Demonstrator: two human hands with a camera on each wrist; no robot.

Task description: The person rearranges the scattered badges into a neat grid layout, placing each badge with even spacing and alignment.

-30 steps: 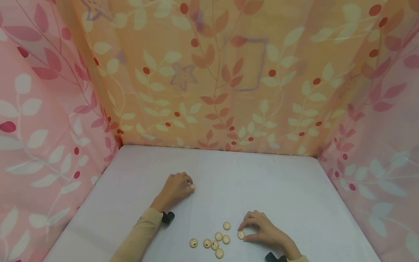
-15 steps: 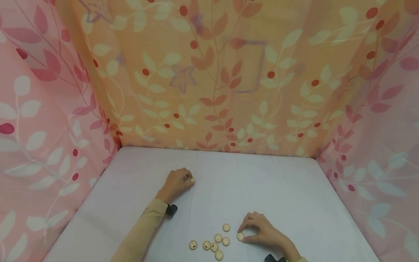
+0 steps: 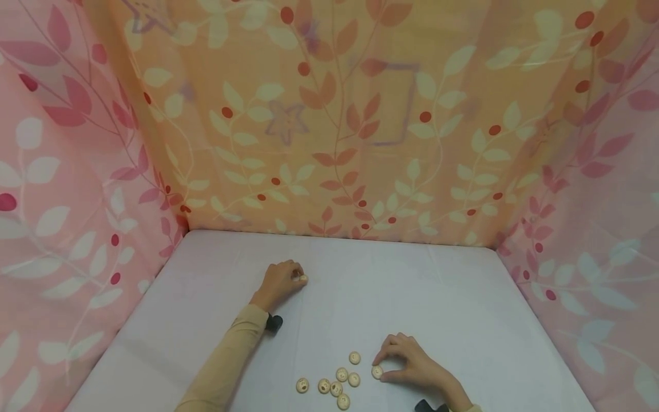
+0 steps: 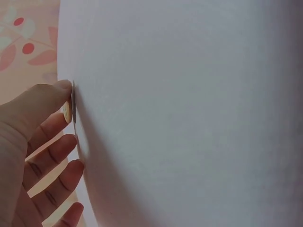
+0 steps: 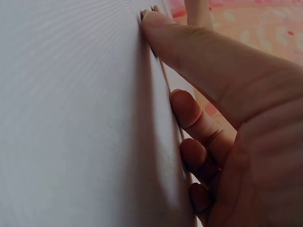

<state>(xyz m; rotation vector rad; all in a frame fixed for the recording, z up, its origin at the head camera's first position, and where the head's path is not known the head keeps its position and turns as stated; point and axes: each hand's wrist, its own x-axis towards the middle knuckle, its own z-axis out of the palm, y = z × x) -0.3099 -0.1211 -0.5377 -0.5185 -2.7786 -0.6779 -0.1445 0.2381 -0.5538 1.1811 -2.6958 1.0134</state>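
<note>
Toward the back left of the white table, my left hand (image 3: 280, 281) pinches a small round wooden button-like disc (image 3: 304, 278) between thumb and index finger. In the left wrist view that disc (image 4: 68, 109) is edge-on, close to the table surface. My right hand (image 3: 409, 361), at the front right, holds another pale disc (image 3: 377, 372) by its edges between thumb and fingertip, flat on the table. Dark face-like marks show on several of these discs. In the right wrist view the right hand (image 5: 208, 94) mostly hides its disc.
Left of my right hand lies a loose group of several similar discs (image 3: 342, 375), one (image 3: 302, 385) a little apart on the left. The white table (image 3: 412, 286) is enclosed by patterned curtains (image 3: 329, 143) at the back and both sides. Both wrists wear black devices (image 3: 274, 323).
My left hand has moved farther back across the table, carrying or sliding its disc along. The right hand and the loose discs have stayed in place.
</note>
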